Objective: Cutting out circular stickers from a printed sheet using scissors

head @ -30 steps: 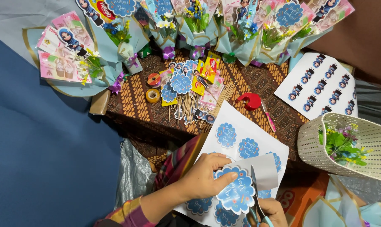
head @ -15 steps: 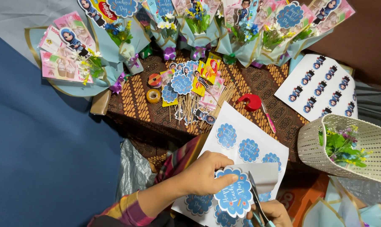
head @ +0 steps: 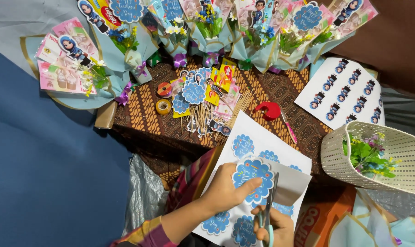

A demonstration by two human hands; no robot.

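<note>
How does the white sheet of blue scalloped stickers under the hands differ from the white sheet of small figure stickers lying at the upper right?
The white sheet of blue scalloped stickers carries large round flower-edged badges; the white sheet of small figure stickers carries many small dark-and-blue figures in rows. The first lies under the left hand and the right hand, which works scissors around a blue scalloped cutout; the second lies untouched. Both are white printed sheets.

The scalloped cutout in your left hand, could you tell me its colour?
Blue with a white edge, head view.
</note>
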